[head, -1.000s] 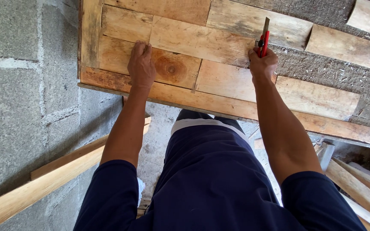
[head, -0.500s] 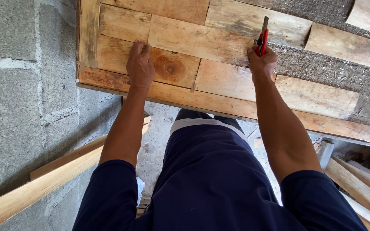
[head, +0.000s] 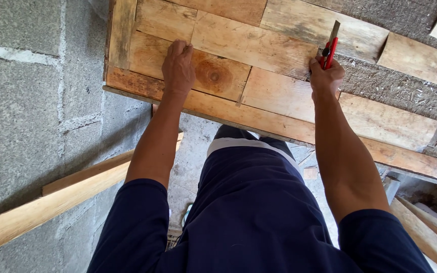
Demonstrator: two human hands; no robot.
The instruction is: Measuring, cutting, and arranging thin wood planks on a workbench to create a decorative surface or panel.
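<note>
A panel of joined wooden boards (head: 274, 91) lies in front of me, with a round knot (head: 213, 76) in one board. My left hand (head: 178, 68) presses flat on the board beside that knot. My right hand (head: 324, 76) grips a red-handled tool (head: 329, 50) whose dark blade points away from me at the board's far edge. What kind of tool it is stays unclear.
A grey block wall (head: 21, 101) runs along the left. A long plank (head: 51, 202) leans below the panel on the left, more planks (head: 431, 232) lie at the lower right. Loose boards (head: 421, 60) rest on rough grey ground (head: 405, 91) at the upper right.
Both hands and the tool stay where they were; the view has only shifted very slightly.
</note>
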